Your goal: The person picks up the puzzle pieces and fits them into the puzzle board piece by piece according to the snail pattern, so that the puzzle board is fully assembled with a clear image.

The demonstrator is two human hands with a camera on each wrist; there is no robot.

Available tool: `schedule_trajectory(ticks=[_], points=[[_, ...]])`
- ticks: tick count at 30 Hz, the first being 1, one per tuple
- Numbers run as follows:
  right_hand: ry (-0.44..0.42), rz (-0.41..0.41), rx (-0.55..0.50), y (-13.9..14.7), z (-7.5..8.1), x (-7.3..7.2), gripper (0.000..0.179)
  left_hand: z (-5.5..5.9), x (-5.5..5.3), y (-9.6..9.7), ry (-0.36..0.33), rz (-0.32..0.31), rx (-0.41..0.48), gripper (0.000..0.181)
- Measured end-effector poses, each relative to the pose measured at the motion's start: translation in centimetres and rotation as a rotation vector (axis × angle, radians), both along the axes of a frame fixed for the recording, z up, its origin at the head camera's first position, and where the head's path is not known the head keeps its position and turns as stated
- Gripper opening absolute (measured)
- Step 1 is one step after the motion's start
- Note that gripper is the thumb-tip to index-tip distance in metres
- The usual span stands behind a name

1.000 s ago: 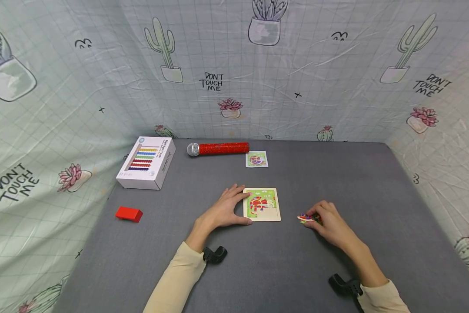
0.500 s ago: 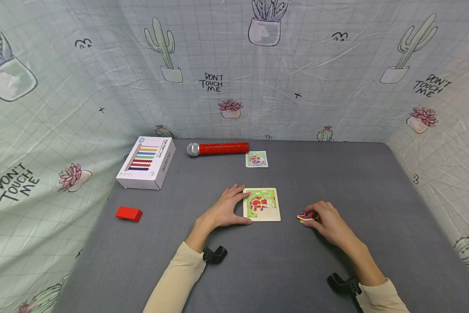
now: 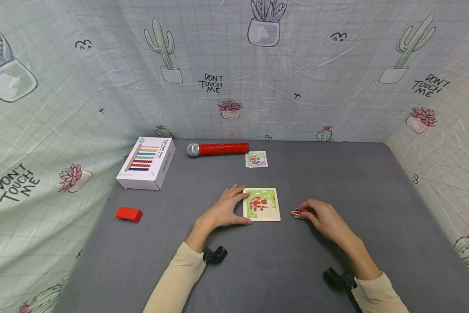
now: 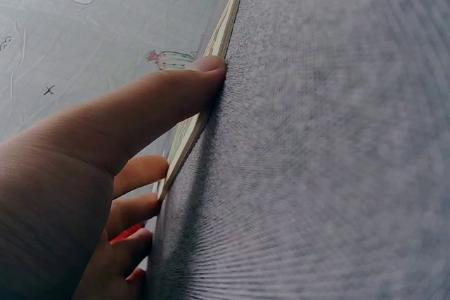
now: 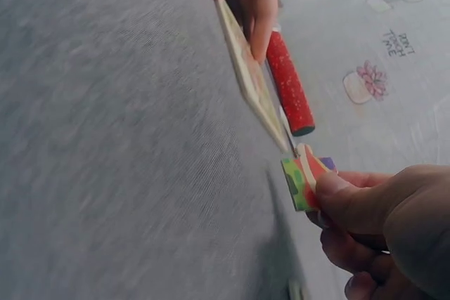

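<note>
A square jigsaw board (image 3: 271,213) with a pale frame lies on the grey table, partly filled with a green and red picture. My left hand (image 3: 227,208) holds its left side, thumb (image 4: 204,68) at the near edge and index finger at the upper left. To the right of the board, my right hand (image 3: 326,217) pinches a small green, red and purple puzzle piece (image 5: 302,180) between thumb and fingers, just above the table. A sliver of something pale (image 5: 384,251) shows among its curled fingers; I cannot tell what it is.
Behind the board lie a red glittery microphone (image 3: 222,148) and a small picture card (image 3: 257,159). A white box (image 3: 144,163) with an abacus picture stands at the back left, and a red block (image 3: 129,214) sits nearer. Printed cloth (image 3: 304,95) hangs behind the table.
My right hand has moved a little left towards the board with the puzzle piece, its fingers shifting on it. My left hand and the board have stayed put.
</note>
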State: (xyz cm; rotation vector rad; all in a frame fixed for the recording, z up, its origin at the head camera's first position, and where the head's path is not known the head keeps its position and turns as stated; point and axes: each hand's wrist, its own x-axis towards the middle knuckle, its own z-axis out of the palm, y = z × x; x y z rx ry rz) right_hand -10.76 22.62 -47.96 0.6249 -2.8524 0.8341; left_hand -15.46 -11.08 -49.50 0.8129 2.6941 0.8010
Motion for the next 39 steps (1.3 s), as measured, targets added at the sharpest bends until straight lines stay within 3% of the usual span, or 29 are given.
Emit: schedule_trajectory(ticks=[10, 23, 39], points=[[-0.060, 0.022, -0.047, -2.7, 0.7, -1.2, 0.012, -0.1, -0.1, -0.1, -0.002, -0.002, 0.003, 0.088], [-0.062, 0.104, -0.088, -5.9, 1.0, -2.4, 0.010, -0.1, -0.1, 0.0, -0.005, 0.008, -0.008, 0.089], [-0.101, 0.152, -0.089, -8.4, -0.2, -2.8, 0.010, 0.0, 0.0, -0.1, 0.002, 0.002, 0.008, 0.089]])
